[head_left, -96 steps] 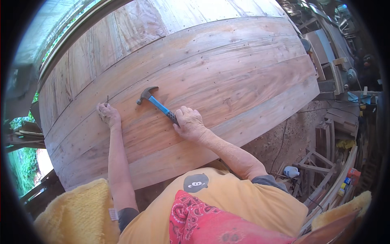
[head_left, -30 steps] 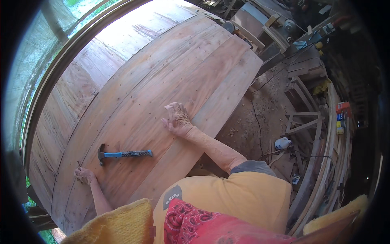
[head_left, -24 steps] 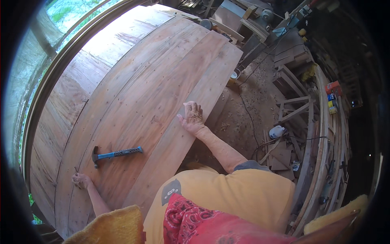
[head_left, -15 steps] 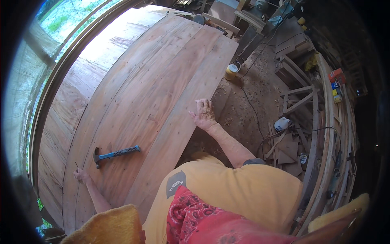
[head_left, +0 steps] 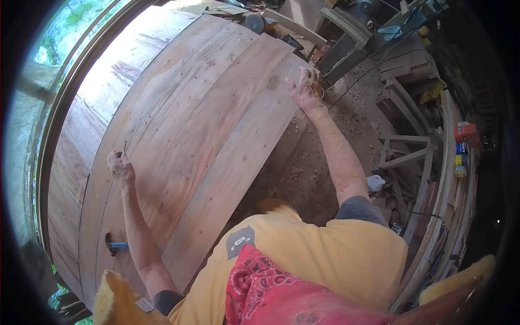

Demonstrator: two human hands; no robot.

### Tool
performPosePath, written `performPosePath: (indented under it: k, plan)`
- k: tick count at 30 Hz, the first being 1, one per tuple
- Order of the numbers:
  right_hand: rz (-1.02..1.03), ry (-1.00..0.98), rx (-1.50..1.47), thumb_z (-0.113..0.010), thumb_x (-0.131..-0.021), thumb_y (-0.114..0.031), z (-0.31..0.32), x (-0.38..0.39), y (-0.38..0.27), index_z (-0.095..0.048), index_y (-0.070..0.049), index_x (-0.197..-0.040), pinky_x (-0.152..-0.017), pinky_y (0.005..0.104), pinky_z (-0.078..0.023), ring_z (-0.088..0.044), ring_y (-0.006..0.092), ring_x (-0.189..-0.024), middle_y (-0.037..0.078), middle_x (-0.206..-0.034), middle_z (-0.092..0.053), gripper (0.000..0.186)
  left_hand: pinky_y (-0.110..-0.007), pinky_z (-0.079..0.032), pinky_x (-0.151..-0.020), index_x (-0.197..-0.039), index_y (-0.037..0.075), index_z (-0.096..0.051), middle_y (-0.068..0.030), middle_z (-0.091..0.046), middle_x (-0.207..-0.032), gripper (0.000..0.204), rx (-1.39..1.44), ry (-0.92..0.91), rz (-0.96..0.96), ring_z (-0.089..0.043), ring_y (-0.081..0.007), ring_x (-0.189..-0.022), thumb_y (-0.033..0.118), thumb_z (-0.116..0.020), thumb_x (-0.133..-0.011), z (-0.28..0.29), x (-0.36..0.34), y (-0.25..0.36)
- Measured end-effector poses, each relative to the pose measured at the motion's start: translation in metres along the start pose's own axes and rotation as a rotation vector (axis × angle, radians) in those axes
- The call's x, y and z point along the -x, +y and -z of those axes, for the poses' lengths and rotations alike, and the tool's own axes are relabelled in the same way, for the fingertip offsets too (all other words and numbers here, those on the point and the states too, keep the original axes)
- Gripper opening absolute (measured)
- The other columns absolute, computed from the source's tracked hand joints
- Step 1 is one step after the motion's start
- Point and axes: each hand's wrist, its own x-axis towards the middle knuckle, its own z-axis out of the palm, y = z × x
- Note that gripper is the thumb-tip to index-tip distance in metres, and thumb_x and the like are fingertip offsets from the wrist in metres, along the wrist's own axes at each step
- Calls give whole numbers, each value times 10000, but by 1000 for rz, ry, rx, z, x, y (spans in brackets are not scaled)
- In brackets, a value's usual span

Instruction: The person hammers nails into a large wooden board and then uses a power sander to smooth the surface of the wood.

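Observation:
My left hand (head_left: 121, 168) pinches a thin nail (head_left: 125, 146) upright over the curved planked wooden surface (head_left: 211, 135), along whose planks run rows of small dark dots. My right hand (head_left: 307, 91) is open, fingers apart and slightly bent, at the outer plank's far right edge; whether it touches the wood is unclear. Below my left hand a claw hammer (head_left: 114, 245) with a blue handle lies on the planks, partly hidden by my left forearm.
At the top right stand timber frames (head_left: 346, 30) and offcuts. Below on the littered dirt floor (head_left: 303, 162) are a black cord and a white jug (head_left: 375, 183). Long bent strips (head_left: 452, 184) with small coloured containers line the right side; a curved frame (head_left: 65, 97) borders the left.
My right hand released the hammer, which now lies on the planks, and moved up and right to the edge. My left hand with the nail has recently moved farther up the planks.

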Motion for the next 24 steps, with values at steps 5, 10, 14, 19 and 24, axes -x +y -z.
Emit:
performPosePath:
  k: [5,10,14,19,24]
  plan:
    - [-5,-81,31,-778,-913,-422,-44,-132,76,-543,-17,-1334,-1081,558,-444,-535,457,-1235,253,-1304,-575,629,-468,-510,-981,-1061,20,-701,-194,-678,-1185,181,-9,91,447,-658,-362,-1103,186,-707,-988,-68,-9,62]
    - [-5,-227,3,-779,-893,-434,-110,-216,111,-528,-35,-1372,-1113,589,-427,-489,470,-1318,259,-1381,-538,672,-475,-494,-1030,-1190,42,-680,-190,-660,-1296,271,-391,181,430,-631,-360,-1217,242,-659,-1008,-92,1,88]
    - [-29,-358,-3,-801,-865,-440,-162,-263,114,-496,-29,-1402,-1134,604,-410,-458,471,-1380,260,-1433,-514,741,-486,-487,-1044,-1261,71,-651,-175,-653,-1322,304,-503,183,362,-623,-359,-1243,249,-642,-1015,-91,1,94]
    - [-42,-537,81,-843,-821,-438,-202,-292,110,-455,-23,-1425,-1165,584,-406,-457,464,-1409,255,-1452,-528,829,-490,-483,-1047,-1265,93,-653,-180,-656,-1311,301,-518,166,400,-618,-363,-1249,265,-637,-1019,-88,1,97]
    - [-136,-604,61,-894,-734,-440,-218,-307,104,-507,-10,-1411,-1136,535,-461,-566,447,-1344,252,-1393,-623,890,-484,-468,-1044,-1235,105,-638,-147,-654,-1302,264,-528,123,405,-607,-348,-1249,250,-642,-1014,-85,2,96]
